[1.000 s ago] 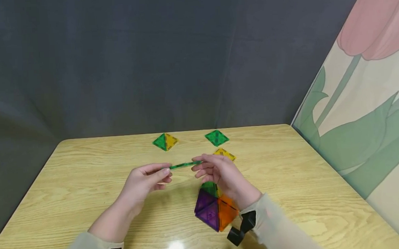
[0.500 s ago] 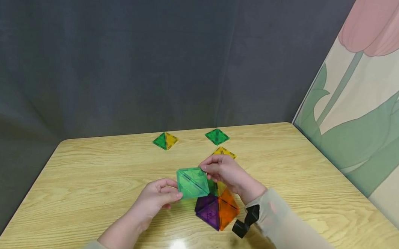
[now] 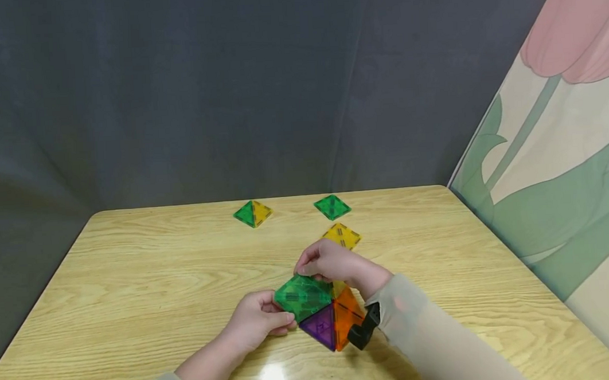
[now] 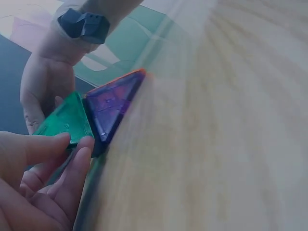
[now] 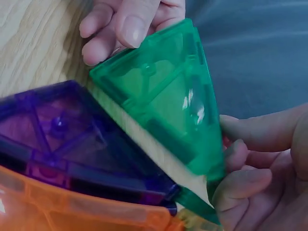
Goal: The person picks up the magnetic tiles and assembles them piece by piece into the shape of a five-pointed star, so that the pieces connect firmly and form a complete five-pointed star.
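Observation:
A clear green magnetic tile piece, diamond-shaped with a seam across it, is held between both hands. My left hand pinches its lower left edge between thumb and fingers. At its top corner, the right hand pinches with thumb and fingertips. The piece covers part of a cluster of purple, orange and yellow triangular tiles. In the right wrist view a narrow gap separates the green piece from the purple tile. The purple tile stands tilted in the left wrist view.
Toward the table's back lie a green-and-yellow tile pair and a green pair. A yellow pair lies just behind my right hand. The wooden table meets a dark curtain and a flowered panel.
The green piece was edge-on above the table, then tipped to face me. Both hands have brought it down and right, turned, over the cluster's left side.

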The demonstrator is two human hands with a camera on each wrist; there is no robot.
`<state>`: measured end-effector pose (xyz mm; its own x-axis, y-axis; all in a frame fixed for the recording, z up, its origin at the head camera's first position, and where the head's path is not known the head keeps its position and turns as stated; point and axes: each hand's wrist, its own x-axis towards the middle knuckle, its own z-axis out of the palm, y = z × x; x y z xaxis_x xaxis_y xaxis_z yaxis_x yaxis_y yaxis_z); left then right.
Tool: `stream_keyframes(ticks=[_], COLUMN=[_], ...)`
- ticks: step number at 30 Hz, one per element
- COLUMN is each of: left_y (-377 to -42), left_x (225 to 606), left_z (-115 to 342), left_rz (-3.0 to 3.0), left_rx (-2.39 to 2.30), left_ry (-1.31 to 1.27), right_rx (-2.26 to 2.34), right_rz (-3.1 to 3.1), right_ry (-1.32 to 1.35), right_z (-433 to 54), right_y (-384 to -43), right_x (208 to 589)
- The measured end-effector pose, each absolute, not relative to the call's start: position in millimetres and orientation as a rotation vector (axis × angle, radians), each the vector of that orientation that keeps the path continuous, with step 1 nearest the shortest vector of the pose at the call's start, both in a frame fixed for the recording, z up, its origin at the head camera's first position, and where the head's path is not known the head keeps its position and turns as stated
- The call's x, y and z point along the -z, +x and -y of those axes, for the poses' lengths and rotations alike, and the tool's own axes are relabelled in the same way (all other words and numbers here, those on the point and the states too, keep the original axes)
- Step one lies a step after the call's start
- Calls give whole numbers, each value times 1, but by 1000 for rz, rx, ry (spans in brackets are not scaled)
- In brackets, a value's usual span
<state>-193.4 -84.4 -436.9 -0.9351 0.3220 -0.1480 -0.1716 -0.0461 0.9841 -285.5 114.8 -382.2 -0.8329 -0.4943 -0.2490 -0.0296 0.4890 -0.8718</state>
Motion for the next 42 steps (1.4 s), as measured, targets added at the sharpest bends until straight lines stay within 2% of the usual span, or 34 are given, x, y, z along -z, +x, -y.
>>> stream_keyframes(ticks=[12,27,32,42], left_y=[-193,-204,-206,-206], left_x=[438,429,429,430], left_z=[79,66,66,66], left_rz=[-1924,-1868,-1874,-1868], left_rx=[-2032,-2035,-2008,-1998], left_ry=[115,-5,-41,-86], right_rx=[1172,1249,1402,1755], right_rz=[-2317,-2200,-2212,-2241], right_ry=[-435,-444,-369,-31], right_z=[-110,-117,-133,-182], right_y=[-285,-285,-289,-304], right_x=[379,377,374,377])
